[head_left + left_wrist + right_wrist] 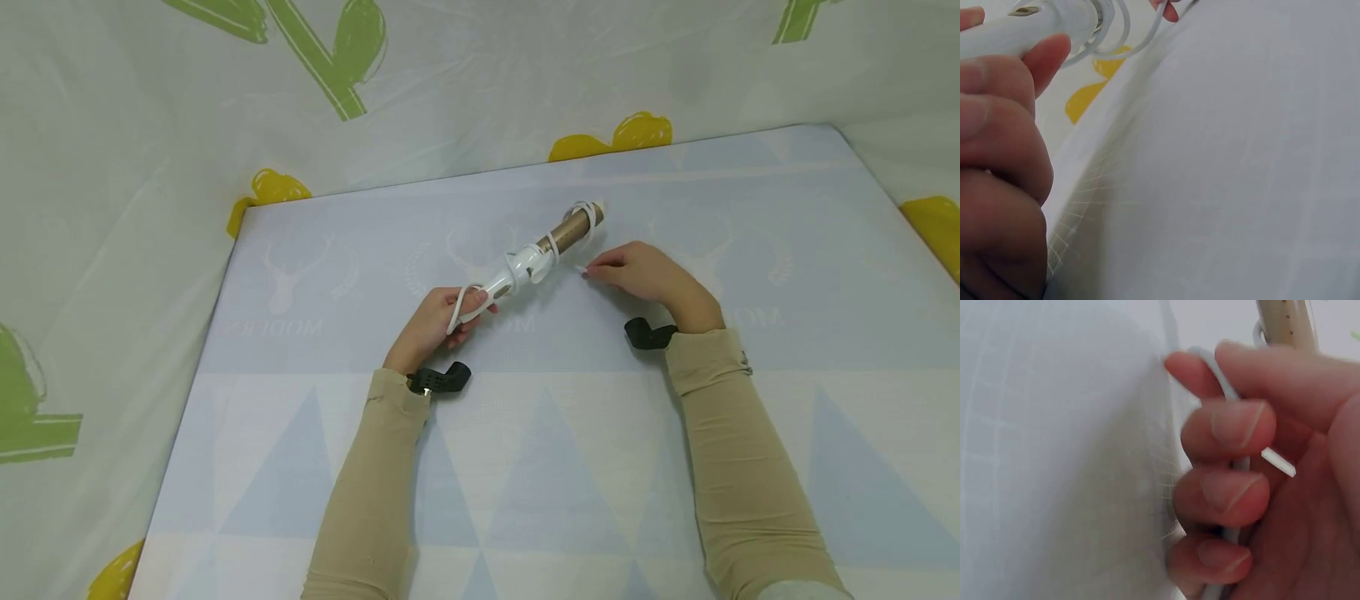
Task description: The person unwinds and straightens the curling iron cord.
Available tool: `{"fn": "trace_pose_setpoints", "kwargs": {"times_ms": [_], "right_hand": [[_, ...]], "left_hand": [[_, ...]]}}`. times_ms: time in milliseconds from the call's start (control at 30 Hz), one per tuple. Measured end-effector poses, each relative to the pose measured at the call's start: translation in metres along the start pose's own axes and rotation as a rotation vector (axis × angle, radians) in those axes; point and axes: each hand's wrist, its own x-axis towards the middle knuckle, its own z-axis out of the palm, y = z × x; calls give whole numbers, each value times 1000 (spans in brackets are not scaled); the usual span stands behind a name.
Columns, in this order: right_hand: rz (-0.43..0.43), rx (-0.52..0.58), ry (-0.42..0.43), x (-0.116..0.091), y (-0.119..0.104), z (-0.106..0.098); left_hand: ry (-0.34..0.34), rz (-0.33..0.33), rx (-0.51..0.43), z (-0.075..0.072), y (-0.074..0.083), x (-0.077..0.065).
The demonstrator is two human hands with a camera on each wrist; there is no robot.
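My left hand (pixel 433 321) grips the white handle end of a curling iron (pixel 570 232), which slants up to the right with its gold barrel farthest away. A white power cord (pixel 1225 384) winds in loops around the handle and barrel. To the right of the iron, my right hand (pixel 651 273) pinches part of this cord between thumb and forefinger. In the right wrist view its other fingers (pixel 1225 494) curl around the cord too. Up close in the left wrist view, the white handle (pixel 1041 28) shows above my curled left fingers (pixel 1004 137).
Both hands are over a table covered with a pale cloth (pixel 555 467) of blue triangles and faint deer-head prints. Behind and to the left hangs a whitish sheet (pixel 465 92) with green and yellow plant shapes. Each wrist wears a black camera mount (pixel 442 378).
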Motion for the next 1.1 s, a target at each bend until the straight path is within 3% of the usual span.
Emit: {"fn": "trace_pose_setpoints", "kwargs": {"times_ms": [233,433,800,1100], "right_hand": [[78,-51,97,0,3,-1],[77,-98,197,-5,3,-3],[104,-138,307,-9,7,-6],[156,-7,394,-8,11,-10]], "left_hand": [[-16,20,-11,0,0,-1],[-35,31,-6,0,1,-2],[-69,34,17,-1,2,-2],[-58,11,50,-1,1,-2]]}}
